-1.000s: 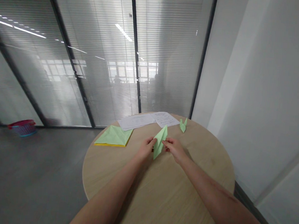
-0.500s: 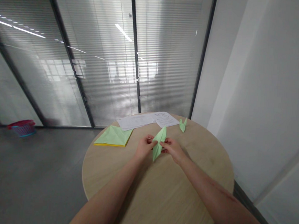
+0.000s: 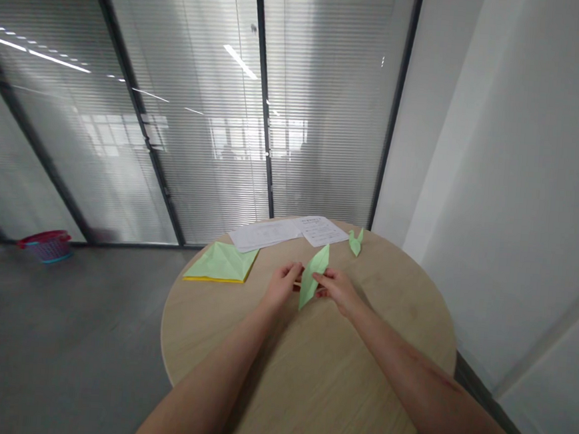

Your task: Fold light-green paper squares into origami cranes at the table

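A pale green folded paper [image 3: 313,279], long and diamond-shaped, stands tilted between my hands above the table. My right hand [image 3: 336,289] pinches its right side, thumb on the near face and fingers partly behind it. My left hand [image 3: 283,283] is closed at its left edge, the fingertips partly hidden behind the paper. Farther back on the right sits a small green paper crane [image 3: 355,243]. To the left lies a stack of green paper with a yellow sheet beneath [image 3: 222,263].
The round wooden table [image 3: 296,385] carries printed white sheets [image 3: 288,233] at its far edge. A red and blue basket [image 3: 46,246] rests on the floor at left. Glass partitions with blinds [image 3: 322,112] stand behind, and a white wall [image 3: 526,195] rises at right.
The folded paper has turned, showing a narrower, smoother face. My left thumb has come off its front toward the left edge, while my right hand keeps its pinch.
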Tool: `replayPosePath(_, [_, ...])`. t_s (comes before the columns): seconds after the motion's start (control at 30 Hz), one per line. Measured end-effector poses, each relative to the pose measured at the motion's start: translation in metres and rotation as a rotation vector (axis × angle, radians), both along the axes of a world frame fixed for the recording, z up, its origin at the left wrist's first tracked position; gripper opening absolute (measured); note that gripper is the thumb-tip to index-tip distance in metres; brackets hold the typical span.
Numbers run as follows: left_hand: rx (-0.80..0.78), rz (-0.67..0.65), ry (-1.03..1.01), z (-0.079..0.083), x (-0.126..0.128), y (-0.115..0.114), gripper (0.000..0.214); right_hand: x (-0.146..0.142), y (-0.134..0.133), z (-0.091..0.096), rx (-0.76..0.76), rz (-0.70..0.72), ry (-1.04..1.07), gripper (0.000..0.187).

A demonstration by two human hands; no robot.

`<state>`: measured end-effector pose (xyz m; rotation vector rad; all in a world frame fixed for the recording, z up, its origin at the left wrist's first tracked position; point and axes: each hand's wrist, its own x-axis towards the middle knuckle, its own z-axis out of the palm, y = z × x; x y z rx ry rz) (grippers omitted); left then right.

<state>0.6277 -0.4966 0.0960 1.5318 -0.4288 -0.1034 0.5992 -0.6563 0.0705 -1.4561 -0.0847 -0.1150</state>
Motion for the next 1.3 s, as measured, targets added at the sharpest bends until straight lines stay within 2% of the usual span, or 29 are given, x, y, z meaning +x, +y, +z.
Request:
replayPosePath(0.1, [-0.017, -0.021, 0.071, 0.002, -0.003, 0.001, 0.046, -0.001, 0.000, 0.003, 0.030, 0.007, 0.011, 0.032])
replayPosePath(0.37, [0.030, -0.074, 0.076, 0.000, 0.001, 0.003, 0.041, 0.001, 0.002, 0.000, 0.019, 0.033, -0.016, 0.031])
replayPosePath(0.53, [0.093, -0.080, -0.001, -0.005, 0.006, 0.004, 0.041, -0.001, 0.004, 0.001, 0.010, 0.087, -0.002, 0.033])
replayPosePath(0.73, [0.122, 0.021, -0.116, -0.003, 0.005, 0.002, 0.042, -0.007, 0.006, 0.006, 0.017, 0.116, 0.021, 0.035])
replayPosePath(0.9, [0.155, 0.068, -0.175, -0.004, 0.004, 0.002, 0.043, -0.008, 0.007, 0.005, -0.009, 0.081, 0.025, 0.031])
replayPosePath(1.13, [0.184, -0.123, -0.108, -0.012, 0.011, 0.004, 0.043, -0.005, 0.003, 0.007, -0.021, -0.024, 0.047, 0.027])
replayPosePath(1.3, [0.236, -0.167, -0.091, -0.012, 0.009, 0.003, 0.040, -0.004, 0.001, 0.009, 0.033, -0.044, 0.033, 0.027])
